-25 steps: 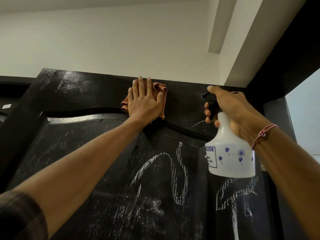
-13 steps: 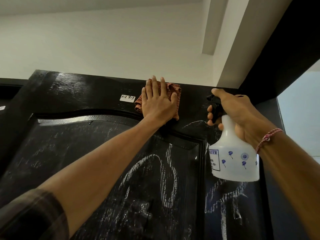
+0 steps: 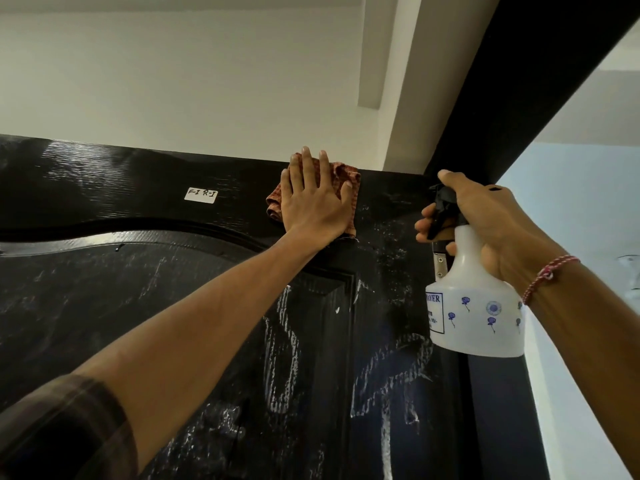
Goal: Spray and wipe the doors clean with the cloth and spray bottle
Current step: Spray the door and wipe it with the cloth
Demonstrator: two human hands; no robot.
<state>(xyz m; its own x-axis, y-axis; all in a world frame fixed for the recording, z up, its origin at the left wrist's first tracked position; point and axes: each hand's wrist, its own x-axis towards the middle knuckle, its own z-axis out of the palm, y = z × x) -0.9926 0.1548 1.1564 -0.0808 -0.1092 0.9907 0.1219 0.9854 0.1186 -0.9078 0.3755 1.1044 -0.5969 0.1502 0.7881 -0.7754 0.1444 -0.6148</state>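
**Cloth pressed flat near the top of a streaked black door**

The left hand (image 3: 313, 206) lies flat on a reddish-orange checked cloth (image 3: 273, 202), its fingers (image 3: 304, 168) straight and slightly spread, pressing the cloth against the upper rail of the black door (image 3: 138, 306). The cloth is crumpled and shows past the fingertips and beside the thumb. Below the fingers, the door's raised panel carries white smears and streaky loops. A small white label (image 3: 201, 195) with handwriting sits on the rail to the left of the cloth.

The right hand (image 3: 485, 220) holds a white spray bottle (image 3: 478, 313) by its neck, fingers (image 3: 424, 225) curled round the black trigger. The bottle is printed with small blue flowers and hangs just right of the cloth, in front of the door's edge. A red and white bracelet (image 3: 543, 275) circles the right wrist.
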